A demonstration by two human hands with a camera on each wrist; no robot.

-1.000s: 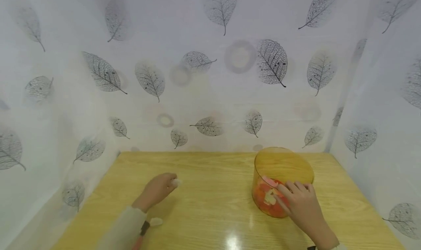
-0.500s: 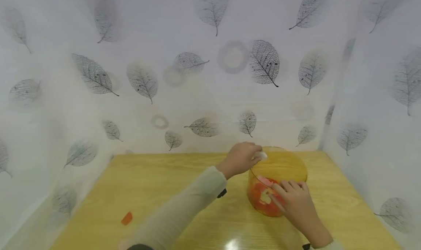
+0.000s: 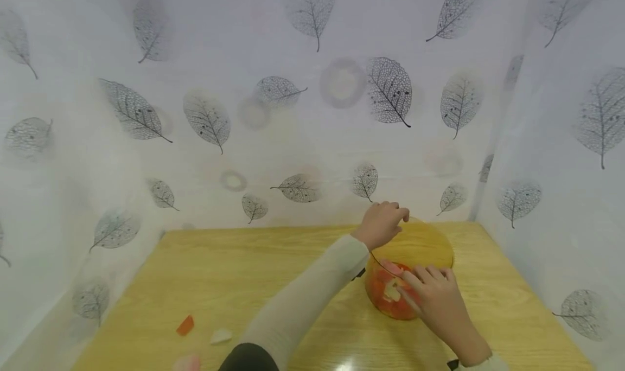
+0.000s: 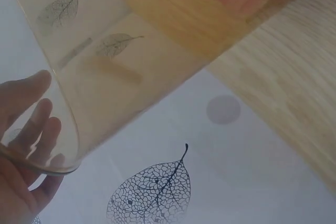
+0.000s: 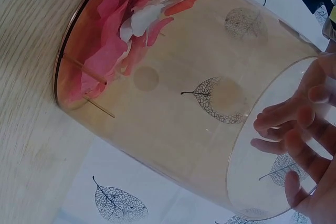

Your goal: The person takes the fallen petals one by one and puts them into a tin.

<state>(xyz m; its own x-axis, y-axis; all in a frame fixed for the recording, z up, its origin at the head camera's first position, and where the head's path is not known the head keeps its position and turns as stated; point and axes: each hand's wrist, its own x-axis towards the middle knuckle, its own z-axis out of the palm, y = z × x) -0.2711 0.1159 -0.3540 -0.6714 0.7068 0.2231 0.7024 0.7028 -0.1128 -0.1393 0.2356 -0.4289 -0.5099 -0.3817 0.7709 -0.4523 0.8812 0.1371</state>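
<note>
A clear amber round container stands on the wooden table, with pink, red and white petals lying in its bottom. My left hand is over the container's far left rim, fingers loosely bent and nothing between them. In the left wrist view those fingers show at the opening, beside the rim. My right hand holds the near right rim, its thumb against the outer wall and its fingers over the edge. Two thin sticks show low in the container.
On the left of the table lie an orange petal and a white petal. A pink thing shows at the bottom edge. Leaf-patterned sheeting walls the table at the back and both sides.
My left hand has moved from the left of the table to above the container. The white petal it pinched is no longer in its fingers. My right hand stays at the rim.
</note>
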